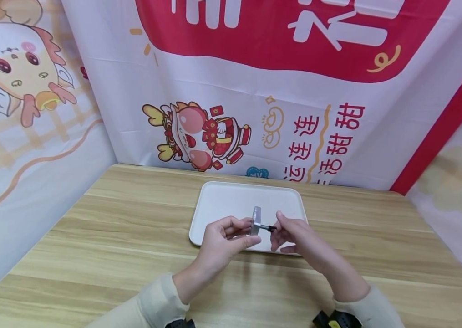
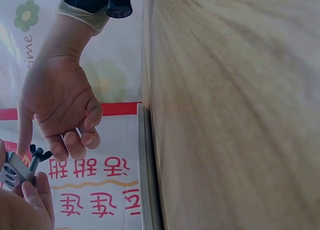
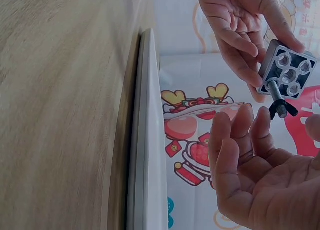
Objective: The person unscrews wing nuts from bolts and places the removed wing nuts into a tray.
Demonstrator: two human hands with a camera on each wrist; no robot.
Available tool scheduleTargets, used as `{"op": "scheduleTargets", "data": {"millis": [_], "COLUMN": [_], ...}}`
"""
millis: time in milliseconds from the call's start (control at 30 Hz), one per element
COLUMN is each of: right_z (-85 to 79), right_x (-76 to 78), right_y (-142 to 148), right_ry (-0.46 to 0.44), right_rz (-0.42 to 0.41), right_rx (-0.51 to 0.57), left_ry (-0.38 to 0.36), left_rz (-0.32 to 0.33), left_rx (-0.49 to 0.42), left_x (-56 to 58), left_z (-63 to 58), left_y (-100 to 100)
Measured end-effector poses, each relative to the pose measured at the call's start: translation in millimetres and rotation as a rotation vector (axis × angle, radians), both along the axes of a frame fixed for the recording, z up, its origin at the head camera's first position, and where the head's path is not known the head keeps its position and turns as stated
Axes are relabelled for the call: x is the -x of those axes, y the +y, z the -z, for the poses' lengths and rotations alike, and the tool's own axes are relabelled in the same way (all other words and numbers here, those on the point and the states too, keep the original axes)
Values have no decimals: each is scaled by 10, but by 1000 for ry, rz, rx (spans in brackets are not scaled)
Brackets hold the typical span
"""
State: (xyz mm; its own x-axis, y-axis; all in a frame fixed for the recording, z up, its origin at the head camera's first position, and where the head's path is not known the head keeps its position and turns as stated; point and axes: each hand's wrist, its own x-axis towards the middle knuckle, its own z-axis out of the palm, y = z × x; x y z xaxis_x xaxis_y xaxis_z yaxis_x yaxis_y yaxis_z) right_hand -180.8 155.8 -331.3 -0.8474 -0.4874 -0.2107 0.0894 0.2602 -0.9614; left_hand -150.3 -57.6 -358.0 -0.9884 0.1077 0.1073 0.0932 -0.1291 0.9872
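Wooden surface (image 1: 112, 237) below; left hand (image 1: 223, 239) pinches metal block (image 1: 257, 219), bolt (image 3: 275, 91) pointing rightward; wing nut (image 1: 272, 228) just beside right hand (image 1: 295, 233), relaxed, empty.

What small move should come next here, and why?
Probably the right hand should pinch the wing nut and turn it: that hand is beside the nut, not gripping, while the left hand holds the metal block and bare thread shows on the bolt between block and nut. Direction is unclear.

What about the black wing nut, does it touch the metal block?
No, bare thread of the bolt separates the wing nut from the metal block.
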Motion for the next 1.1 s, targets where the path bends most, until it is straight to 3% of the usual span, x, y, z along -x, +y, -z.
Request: {"op": "scheduleTargets", "data": {"millis": [733,967,1100], "right_z": [7,-18,-21], "right_x": [19,17,20], "right_y": [31,36,33], "right_ry": [142,122,66], "right_rz": [60,94,90], "right_rx": [37,64,43], "left_ry": [-21,-9,-13], "left_rz": [2,0,1], "left_rx": [-4,-5,-7], "left_x": [13,15,16], "left_z": [-19,-14,-11], "left_y": [-26,-27,-28]}}
